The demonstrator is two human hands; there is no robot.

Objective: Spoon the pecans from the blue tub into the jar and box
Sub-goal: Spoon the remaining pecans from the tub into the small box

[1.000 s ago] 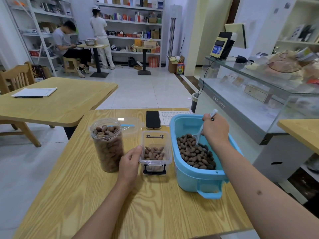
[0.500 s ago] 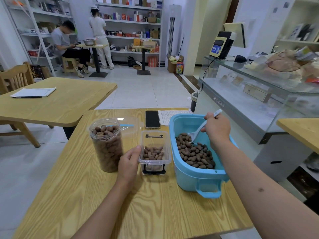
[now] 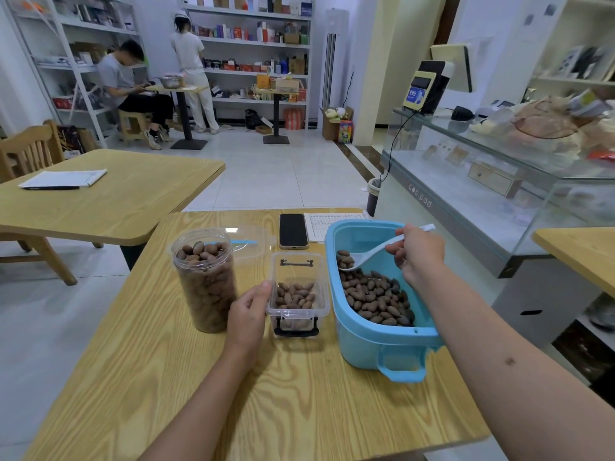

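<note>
The blue tub point(image 3: 389, 341) stands at the right of the wooden table, with brown pecans point(image 3: 376, 297) heaped in its near half. My right hand point(image 3: 416, 251) grips a white spoon point(image 3: 366, 256) whose bowl, carrying a few pecans, is low inside the tub by its left wall. Left of the tub stands a small clear box point(image 3: 298, 294), partly filled with pecans. My left hand point(image 3: 248, 314) holds the box's left side, thumb on its rim. A clear jar point(image 3: 204, 281), full of pecans to the top, stands left of that hand.
A black phone point(image 3: 293, 231) and a printed sheet point(image 3: 321, 226) lie behind the box. Clear lids point(image 3: 249, 242) lie behind the jar. A glass counter point(image 3: 499, 181) is close on the right, another table point(image 3: 109, 197) on the left. Two people are by the far shelves.
My right hand has swung the spoon from upright in the pecan heap to a flatter angle, bowl now leftward with a few pecans in it. My left hand has stayed on the box.
</note>
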